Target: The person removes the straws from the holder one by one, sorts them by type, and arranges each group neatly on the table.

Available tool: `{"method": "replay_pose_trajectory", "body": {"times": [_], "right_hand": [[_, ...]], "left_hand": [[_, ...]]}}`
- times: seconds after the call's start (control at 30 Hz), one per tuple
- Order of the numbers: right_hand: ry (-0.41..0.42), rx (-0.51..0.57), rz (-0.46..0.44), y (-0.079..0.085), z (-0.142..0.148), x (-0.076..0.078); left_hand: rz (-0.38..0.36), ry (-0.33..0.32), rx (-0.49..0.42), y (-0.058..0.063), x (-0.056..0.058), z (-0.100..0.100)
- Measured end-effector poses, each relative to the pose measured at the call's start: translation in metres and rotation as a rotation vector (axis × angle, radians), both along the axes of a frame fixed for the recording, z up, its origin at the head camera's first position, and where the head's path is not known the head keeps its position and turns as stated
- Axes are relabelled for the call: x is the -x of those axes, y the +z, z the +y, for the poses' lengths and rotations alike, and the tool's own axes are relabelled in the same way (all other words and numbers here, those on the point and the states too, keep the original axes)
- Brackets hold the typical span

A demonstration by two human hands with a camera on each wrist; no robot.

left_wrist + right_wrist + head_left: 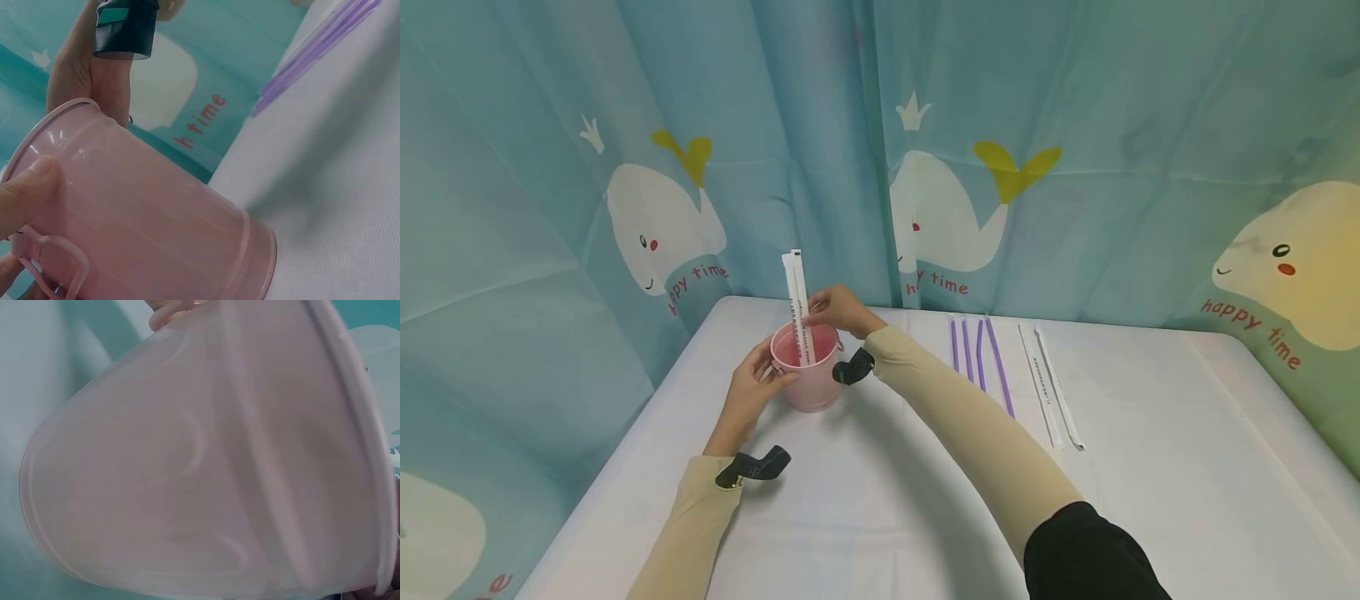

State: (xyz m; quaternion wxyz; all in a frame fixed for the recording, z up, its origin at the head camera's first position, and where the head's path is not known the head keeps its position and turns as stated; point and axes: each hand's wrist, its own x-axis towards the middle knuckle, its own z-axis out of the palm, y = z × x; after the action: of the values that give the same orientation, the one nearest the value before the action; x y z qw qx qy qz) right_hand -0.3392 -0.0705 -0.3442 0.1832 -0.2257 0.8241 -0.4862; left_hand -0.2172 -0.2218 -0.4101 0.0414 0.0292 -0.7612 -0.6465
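Note:
A small pink bucket stands on the white table, its open top facing me in the head view. My left hand grips its left side, thumb pressed to the outer wall below the rim, fingers by the handle loop. White paper-wrapped straws with printed lettering stand in the bucket, slightly tilted and sticking well above the rim. At the far right of the rim, my right hand pinches a wrapped straw between thumb and fingers. The bucket's wall fills most of the right wrist view and hides the straws' lower ends.
Several purple straws lie side by side right of the bucket, partly behind my right forearm. Two more white wrapped straws lie beyond them. A blue curtain with whale prints hangs along the table's back edge.

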Motion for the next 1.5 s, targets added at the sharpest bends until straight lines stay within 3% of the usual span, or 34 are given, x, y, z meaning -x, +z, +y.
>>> {"method": "replay_pose_trajectory", "body": {"times": [1.03,1.5], "right_hand": [[-0.089,0.156,0.051,0.008,0.017,-0.002],[-0.099,0.219,0.083,0.028,0.024,0.001]], "left_hand": [[-0.001,-0.002,0.007,0.001,-0.002,0.002],[0.0,-0.005,0.003,0.002,-0.003,0.001]]}}
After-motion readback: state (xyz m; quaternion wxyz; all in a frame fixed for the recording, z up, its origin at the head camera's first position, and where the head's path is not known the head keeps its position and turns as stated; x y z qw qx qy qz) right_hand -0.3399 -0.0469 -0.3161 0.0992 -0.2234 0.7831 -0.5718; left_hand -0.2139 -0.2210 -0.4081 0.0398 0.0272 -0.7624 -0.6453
